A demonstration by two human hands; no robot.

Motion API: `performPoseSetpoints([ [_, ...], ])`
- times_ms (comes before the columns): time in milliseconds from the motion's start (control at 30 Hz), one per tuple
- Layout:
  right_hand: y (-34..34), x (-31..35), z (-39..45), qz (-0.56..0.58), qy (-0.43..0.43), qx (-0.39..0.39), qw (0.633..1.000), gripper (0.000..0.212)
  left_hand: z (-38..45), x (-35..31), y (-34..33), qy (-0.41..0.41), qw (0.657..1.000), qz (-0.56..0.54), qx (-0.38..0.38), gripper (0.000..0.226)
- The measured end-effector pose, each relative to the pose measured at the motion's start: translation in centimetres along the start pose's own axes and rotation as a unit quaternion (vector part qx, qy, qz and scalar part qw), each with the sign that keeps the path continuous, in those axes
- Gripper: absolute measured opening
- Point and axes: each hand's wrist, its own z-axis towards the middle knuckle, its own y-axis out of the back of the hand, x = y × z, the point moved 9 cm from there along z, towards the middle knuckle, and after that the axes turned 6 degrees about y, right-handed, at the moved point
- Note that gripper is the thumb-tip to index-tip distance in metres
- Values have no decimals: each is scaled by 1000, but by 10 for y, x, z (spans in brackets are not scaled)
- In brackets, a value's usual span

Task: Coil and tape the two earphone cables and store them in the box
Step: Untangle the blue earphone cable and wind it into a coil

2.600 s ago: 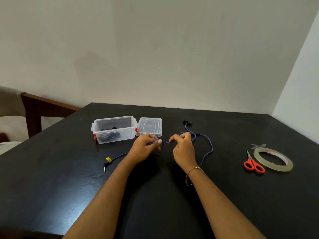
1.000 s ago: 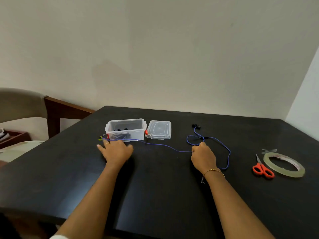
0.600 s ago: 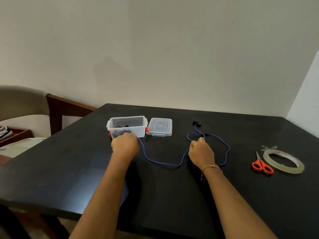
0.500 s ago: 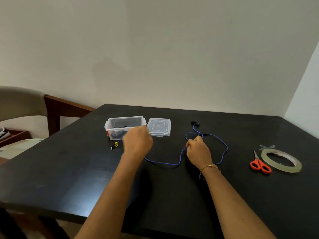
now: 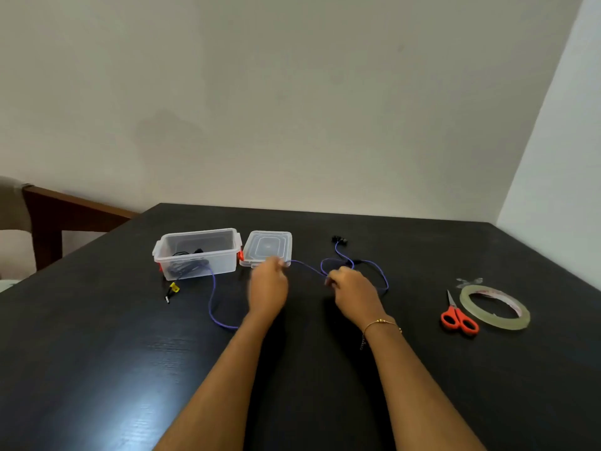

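A blue earphone cable (image 5: 212, 304) lies loose on the black table (image 5: 97, 369). Its yellow-tagged plug (image 5: 172, 289) rests in front of the clear plastic box (image 5: 198, 253), and its black earbuds (image 5: 339, 239) lie further back. My left hand (image 5: 268, 288) pinches the cable near the box lid (image 5: 267, 248). My right hand (image 5: 353, 292) pinches the same cable a short way to the right, beside a loop of it. A short stretch of cable hangs between the hands. A dark coiled cable (image 5: 187, 265) lies inside the box.
Red-handled scissors (image 5: 458, 317) and a roll of clear tape (image 5: 494, 307) lie at the right of the table. A wooden chair frame (image 5: 48, 216) stands beyond the table's left edge. A wall rises close behind the table.
My left hand has moved right from near the box toward my right hand, sliding along the cable. The slack cable now trails in a loop to the left, with the plug lying before the box.
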Motion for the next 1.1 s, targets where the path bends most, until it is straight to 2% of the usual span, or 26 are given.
performPoseSetpoints([
  [67,8,-22,-3,-49,-56,-15,997,26,7,21,29,63,995,8,-79,25],
  [167,23,-41,-9,-64,-100,-73,990,24,14,33,45,65,981,146,-107,26],
  [233,23,-37,-9,-77,-85,-71,991,28,10,20,42,4,968,218,-124,27],
  [300,19,-17,-6,-68,-34,-50,996,34,-4,-14,32,-127,967,176,-131,30],
  [333,17,-4,-4,-49,-8,-42,998,34,-13,-32,24,-202,964,128,-116,32],
  [400,15,21,-2,10,26,-21,999,30,-34,-58,2,-282,957,60,-26,40],
  [467,12,37,-2,75,34,3,997,26,-45,-66,-16,-300,952,30,49,47],
  [500,11,41,-3,96,34,15,995,25,-47,-67,-17,-300,952,29,47,48],
  [600,4,39,-7,88,41,59,994,25,-43,-64,-11,-310,946,95,-22,49],
  [667,5,24,-8,29,24,48,998,21,-38,-57,-1,-292,945,127,-76,43],
  [733,12,3,-10,-39,-22,10,999,16,-31,-48,8,-233,961,121,-87,45],
  [833,24,-20,-13,-92,-68,-47,992,20,-33,-42,16,-205,963,133,-109,31],
  [1000,22,-53,-22,-80,-159,-39,983,18,-16,-7,34,-47,986,63,-148,25],
  [1100,31,-61,-26,-58,-194,-84,976,18,-13,9,36,42,988,-1,-150,29],
])
